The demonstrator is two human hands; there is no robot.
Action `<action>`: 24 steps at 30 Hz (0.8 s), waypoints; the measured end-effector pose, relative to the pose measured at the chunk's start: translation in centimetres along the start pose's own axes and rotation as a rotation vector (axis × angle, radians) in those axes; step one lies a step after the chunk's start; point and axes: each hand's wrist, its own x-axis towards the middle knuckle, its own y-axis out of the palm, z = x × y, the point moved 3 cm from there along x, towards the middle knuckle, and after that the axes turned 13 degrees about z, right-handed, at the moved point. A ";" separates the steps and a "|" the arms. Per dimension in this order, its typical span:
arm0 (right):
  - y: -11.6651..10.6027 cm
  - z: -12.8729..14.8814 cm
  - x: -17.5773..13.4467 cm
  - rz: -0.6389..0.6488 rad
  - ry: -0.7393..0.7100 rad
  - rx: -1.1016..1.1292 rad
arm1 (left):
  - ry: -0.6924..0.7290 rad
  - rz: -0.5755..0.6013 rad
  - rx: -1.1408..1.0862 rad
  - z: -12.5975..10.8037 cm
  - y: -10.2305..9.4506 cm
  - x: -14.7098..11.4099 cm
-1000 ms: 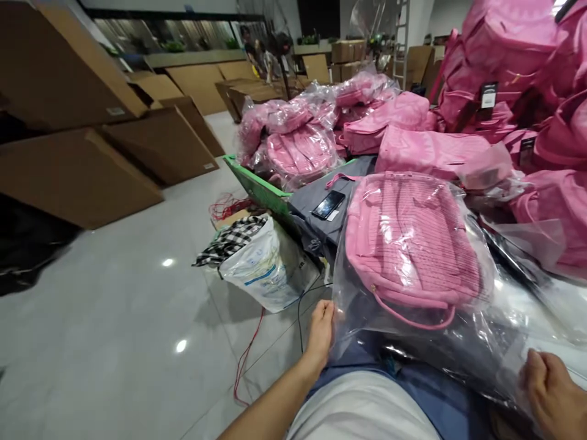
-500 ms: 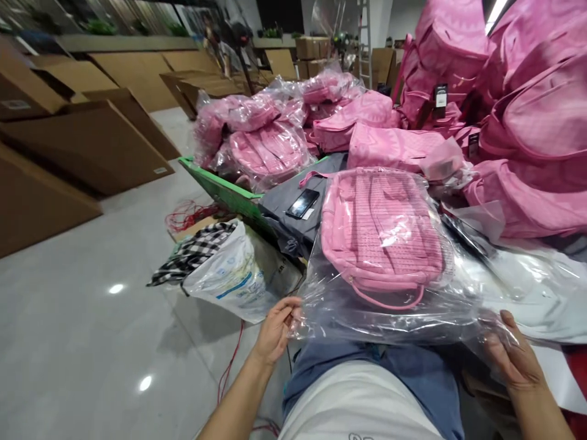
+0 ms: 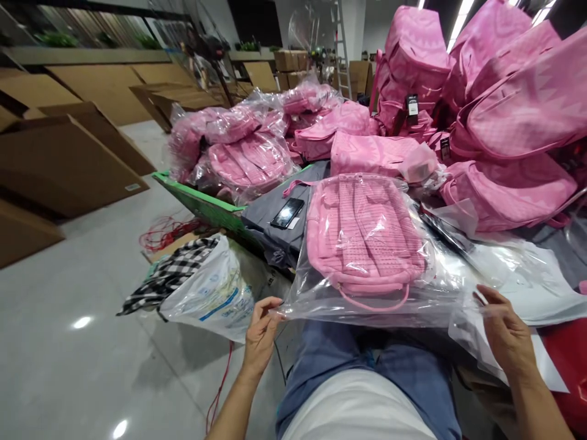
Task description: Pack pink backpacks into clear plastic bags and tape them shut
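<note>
Pink backpack (image 3: 364, 235) lies inside the clear plastic bag (image 3: 380, 305) on the lap, at twelve o'clock from both hands. Left hand (image 3: 259, 333) and right hand (image 3: 502, 333) each pinch the bag's open edge; slippery film could slide free and let the pack tip floorward.

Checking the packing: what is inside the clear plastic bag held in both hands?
The clear plastic bag holds one pink backpack, handle toward the open edge. Whatever is in the backpack is hidden.
</note>
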 end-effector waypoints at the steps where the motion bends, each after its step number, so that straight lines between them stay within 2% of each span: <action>1: 0.5 -0.2 0.2 -0.023 0.023 0.055 | 0.007 0.000 -0.006 0.0 0.1 0.0; 3: 1.5 -0.4 0.6 -0.113 0.062 0.071 | 0.011 0.007 -0.055 0.0 0.5 0.1; 6: 3.2 -0.2 1.4 -0.248 0.066 -0.071 | -0.057 -0.043 -0.153 0.4 1.4 0.6; 9: 4.5 0.1 2.1 -0.282 0.115 -0.182 | -0.158 -0.101 -0.199 0.6 2.0 2.0; 12: 4.9 0.3 2.2 -0.281 0.162 -0.234 | -0.197 -0.085 -0.129 -0.1 2.1 3.6; 14: 4.9 0.6 2.0 -0.256 0.165 -0.239 | -0.107 -0.141 0.060 -1.8 2.1 4.2; 16: 4.8 0.9 1.9 -0.240 0.156 -0.222 | 0.100 -0.196 0.308 -4.4 3.0 4.1; 17: 4.8 1.0 1.8 -0.240 0.151 -0.211 | 0.222 -0.174 0.415 -5.9 4.0 3.8; 20: 5.0 1.2 1.8 -0.251 0.149 -0.173 | 0.478 0.074 0.593 -9.9 8.2 3.2; 22: 5.1 1.0 1.8 -0.262 0.154 -0.147 | 0.510 0.202 0.652 -11.7 10.5 3.3; 24: 5.1 0.7 1.8 -0.256 0.151 -0.130 | 0.500 0.239 0.706 -12.8 11.8 3.7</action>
